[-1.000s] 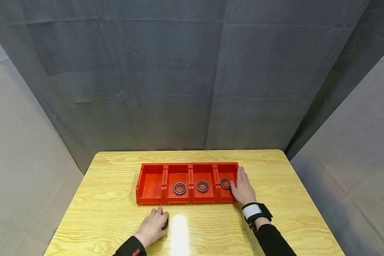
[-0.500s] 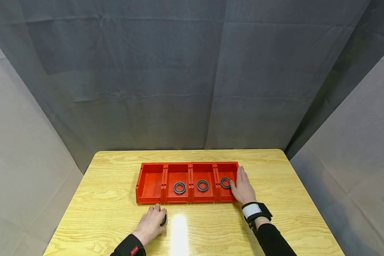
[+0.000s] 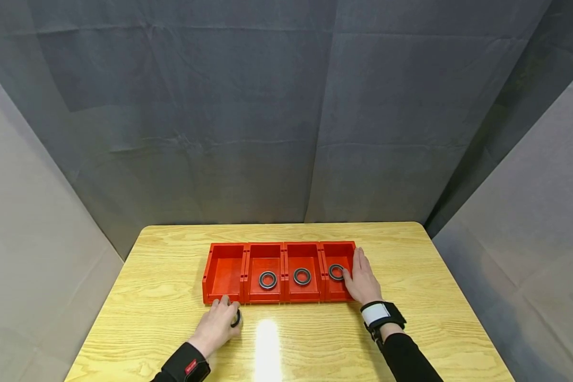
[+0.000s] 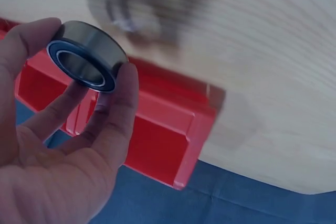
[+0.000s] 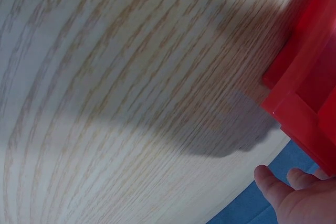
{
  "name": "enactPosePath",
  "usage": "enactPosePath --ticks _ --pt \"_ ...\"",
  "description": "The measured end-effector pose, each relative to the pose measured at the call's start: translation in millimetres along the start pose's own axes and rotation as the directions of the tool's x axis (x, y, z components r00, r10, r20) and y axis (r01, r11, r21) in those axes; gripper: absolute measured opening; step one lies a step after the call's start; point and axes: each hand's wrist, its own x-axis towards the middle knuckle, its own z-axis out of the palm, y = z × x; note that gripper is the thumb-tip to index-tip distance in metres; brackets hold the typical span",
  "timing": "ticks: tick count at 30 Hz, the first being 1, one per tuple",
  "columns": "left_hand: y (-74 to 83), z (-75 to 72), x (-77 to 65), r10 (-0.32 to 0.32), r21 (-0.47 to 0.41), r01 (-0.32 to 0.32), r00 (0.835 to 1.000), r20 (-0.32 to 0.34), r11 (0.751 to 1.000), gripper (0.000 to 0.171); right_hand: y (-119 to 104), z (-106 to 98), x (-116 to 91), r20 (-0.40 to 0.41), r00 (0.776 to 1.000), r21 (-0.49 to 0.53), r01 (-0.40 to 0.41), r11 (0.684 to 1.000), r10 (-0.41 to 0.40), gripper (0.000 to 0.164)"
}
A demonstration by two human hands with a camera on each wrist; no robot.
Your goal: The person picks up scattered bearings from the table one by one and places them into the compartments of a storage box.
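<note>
My left hand (image 3: pixel 215 323) pinches a ball bearing (image 4: pixel 86 53) between thumb and fingers, in front of the leftmost compartment of a row of red bins (image 3: pixel 224 270). The bearing has a steel outer ring and a dark seal. That leftmost bin holds nothing. A bearing (image 3: pixel 268 280) lies in the second bin, another bearing (image 3: pixel 302 276) in the third, and a further bearing (image 3: pixel 336 272) in the rightmost bin. With straight fingers, my right hand (image 3: pixel 364 281) rests along the right side of the rightmost bin, its thumb over the bin wall close to the bearing.
The bins stand on a light wooden table (image 3: pixel 172 276), towards its far side. Behind the table hangs a grey cloth (image 3: pixel 229 116). Pale cloth panels (image 3: pixel 33 239) stand at both sides.
My left hand has moved left and slightly forward with the bearing, from below the second bin to the front of the leftmost one. The right hand has stayed in place.
</note>
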Motion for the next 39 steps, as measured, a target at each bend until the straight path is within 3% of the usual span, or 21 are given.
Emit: enactPosePath --ticks 9,16,39 --pt "-4.0 -18.4 7.3 -0.044 0.024 0.045 0.999 -0.014 0.999 0.039 -0.6 1.7 0.0 -0.030 0.999 0.005 0.010 1.000 -0.010 0.075" --pt "-7.4 -28.6 11.9 -0.046 0.013 0.046 0.998 -0.038 0.999 0.031 0.9 1.7 0.8 0.004 1.000 -0.014 0.005 1.000 -0.005 0.077" --pt "-13.1 -44.7 42.7 -0.078 -0.008 0.078 0.994 -0.070 0.997 0.029 1.7 2.6 0.5 -0.020 1.000 0.000 0.011 1.000 -0.011 0.075"
